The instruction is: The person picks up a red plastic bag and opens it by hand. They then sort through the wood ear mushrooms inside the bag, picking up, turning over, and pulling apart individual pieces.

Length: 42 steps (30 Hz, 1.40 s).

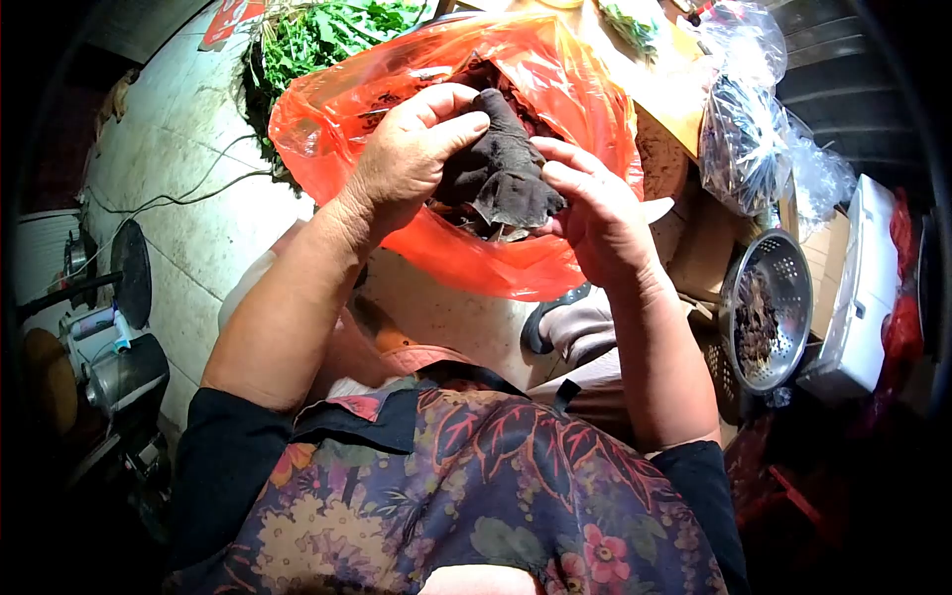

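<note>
A dark grey, limp, leathery-looking piece (504, 171) hangs between my hands over the open mouth of an orange-red plastic bag (322, 124). Thumb and fingers of my left hand (412, 149) pinch its upper end. My right hand (595, 203) grips its lower right edge, thumb and fingers closed around it. What the piece is made of cannot be made out. Behind it, more dark reddish-brown material (521, 89) shows inside the bag, partly hidden by the piece and my hands.
Leafy greens (337, 35) lie on the tiled floor (169, 149) behind the bag. To the right are clear plastic bags (739, 129), a metal colander (801, 297) with dark dried bits in it, and a white foam box (858, 288). A cable (188, 198) crosses the floor at left.
</note>
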Available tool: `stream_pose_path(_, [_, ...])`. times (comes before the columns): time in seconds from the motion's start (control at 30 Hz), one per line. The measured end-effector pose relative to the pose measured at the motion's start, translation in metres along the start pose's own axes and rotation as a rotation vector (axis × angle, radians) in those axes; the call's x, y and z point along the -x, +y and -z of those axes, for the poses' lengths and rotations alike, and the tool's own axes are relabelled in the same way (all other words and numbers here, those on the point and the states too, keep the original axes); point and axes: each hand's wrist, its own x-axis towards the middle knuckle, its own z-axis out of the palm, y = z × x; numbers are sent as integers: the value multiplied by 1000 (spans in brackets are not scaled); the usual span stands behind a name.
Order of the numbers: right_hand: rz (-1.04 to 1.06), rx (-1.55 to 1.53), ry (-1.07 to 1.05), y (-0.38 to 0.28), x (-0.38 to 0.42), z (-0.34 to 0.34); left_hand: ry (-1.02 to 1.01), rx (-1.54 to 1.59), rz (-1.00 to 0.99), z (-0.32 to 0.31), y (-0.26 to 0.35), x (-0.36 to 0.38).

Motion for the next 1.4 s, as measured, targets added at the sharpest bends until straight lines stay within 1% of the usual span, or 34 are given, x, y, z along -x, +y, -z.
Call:
stream_pose_path(0.03, [1,2,1,-1,1,-2,-1,1,-1,-1,-1,0])
stream_pose_path(0.1, [27,-143,-33,-4,3,-7,-26,93,22,-2,-4,-1])
stream_pose_path(0.13, [54,-119,-15,2,-1,2,-34,177,73,-2,-5,-2])
stream_pose_path(0.17, [54,-118,-14,1,-1,2,-35,178,73,-2,-5,0])
stream_pose_path(0.23, [196,-77,0,0,1,2,-107,102,161,-5,-3,5])
stream_pose_path(0.27, [246,-119,34,2,-2,0,-107,37,214,-8,-3,7])
stream_pose_path(0.3, [246,-116,34,2,-1,0,-159,-28,226,-7,-4,8])
stream_pose_path(0.37, [317,-70,71,3,1,0,-132,-75,258,-7,-8,7])
stream_pose_path(0.43, [328,-63,78,3,2,0,-125,-49,236,-7,-9,7])
stream_pose_path(0.5, [390,23,160,-1,4,-2,-118,-23,213,-8,-9,5])
stream_pose_path(0.57, [352,78,196,-7,9,-5,-22,-27,56,-9,-10,4])
stream_pose_path(0.6, [376,204,260,-7,8,-4,17,-113,37,-11,-6,4])
stream_pose_path(0.63, [398,330,325,-6,7,-2,22,-229,-57,-12,-5,4])
stream_pose_path(0.67, [357,283,238,-6,4,1,46,-443,-190,-12,-8,4])
stream_pose_path(0.7, [219,225,160,-6,5,0,71,-655,-324,-15,-10,6])
stream_pose_path(0.73, [141,128,110,-4,6,-3,84,-906,-487,-20,-12,8])
stream_pose_path(0.77, [62,29,60,0,6,-8,1,-1035,-593,-21,-15,7])
stream_pose_path(0.8, [76,-55,-10,6,2,-12,-69,-1150,-537,-26,-18,10])
stream_pose_path(0.83, [99,-91,19,10,2,-20,-139,-1262,-477,-31,-21,15])
stream_pose_path(0.87, [90,-33,33,14,0,-15,-182,-1365,-509,-34,-27,17])
stream_pose_path(0.9, [80,25,47,16,-3,-14,-214,-1376,-551,-37,-30,23])
stream_pose_path(0.93, [26,26,112,16,-3,-13,-264,-1284,-410,-36,-30,24])
stream_pose_path(0.97, [24,28,113,18,-6,-10,-309,-1189,-270,-35,-28,23])
stream_pose_path(1.0, [55,-54,109,23,-10,-4,-310,-962,-299,-37,-24,17])
stream_pose_path(1.03, [87,-136,104,24,-12,0,-321,-753,-201,-36,-16,16])
stream_pose_path(1.07, [78,-128,98,19,-10,2,-239,-583,-166,-32,-16,15])
stream_pose_path(1.1, [25,-140,25,5,-2,-1,-159,-412,-129,-26,-16,14])
stream_pose_path(1.13, [28,-185,22,0,-1,-5,-43,-431,-369,-19,-17,6])
stream_pose_path(1.17, [29,-231,20,-1,0,-7,47,-272,-161,-22,5,13])
stream_pose_path(1.23, [31,-214,-11,-2,2,-3,129,-553,-232,-10,7,2])
stream_pose_path(1.27, [-10,-213,-71,-2,2,-2,128,-482,-181,-13,4,0])
stream_pose_path(1.3, [-54,-211,-132,0,1,-1,-95,-200,182,-16,15,4])
stream_pose_path(1.37, [-94,-196,-154,5,0,2,-143,20,351,-17,-6,6])
stream_pose_path(1.4, [-78,-166,-131,6,-1,2,-160,7,393,-17,-12,8])
